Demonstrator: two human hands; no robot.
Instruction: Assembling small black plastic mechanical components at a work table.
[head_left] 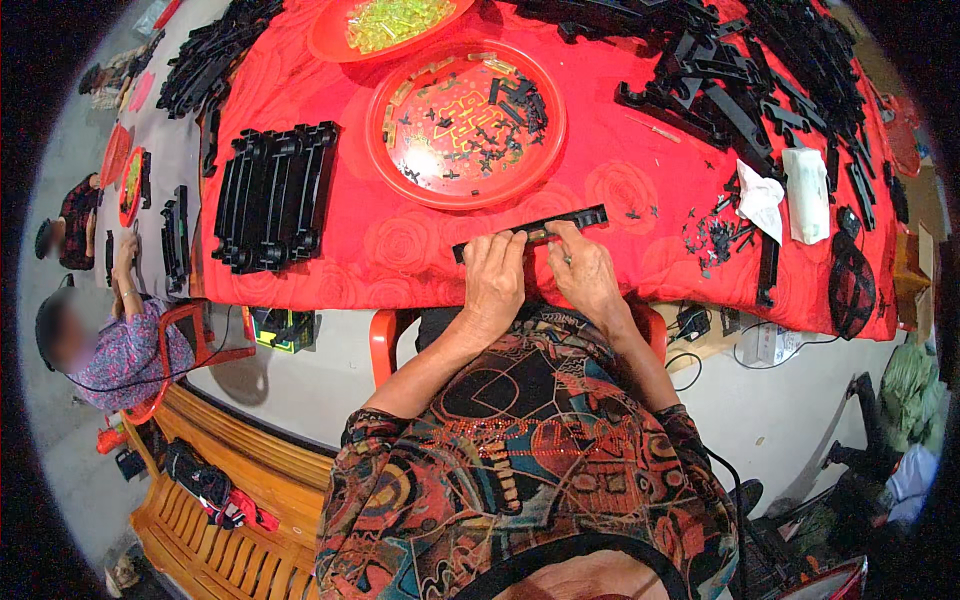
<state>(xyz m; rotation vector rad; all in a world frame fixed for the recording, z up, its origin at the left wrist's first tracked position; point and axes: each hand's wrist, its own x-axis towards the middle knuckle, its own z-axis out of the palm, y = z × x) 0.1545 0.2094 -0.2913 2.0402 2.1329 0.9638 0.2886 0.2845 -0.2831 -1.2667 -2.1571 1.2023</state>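
Observation:
A long black plastic bar [592, 215] lies aslant at the table's near edge, in front of my body. My left hand [493, 272] grips its left part, fingers closed over it. My right hand [584, 268] is closed in a pinch at the bar's middle, thumb and forefinger against it. Between my fingertips, a small yellowish piece [538, 236] shows on the bar; my fingers partly hide it. Just beyond stands a round red tray [384, 160] with small black parts and several yellowish tubes in it.
A red bowl of yellow-green tubes [400, 22] stands behind the tray. Stacked black bars [275, 198] lie left, a large pile of black bars [715, 90] right. Small black bits [715, 238], a white roll [806, 195] and crumpled tissue [760, 192] lie at right. Another person [125, 340] sits left.

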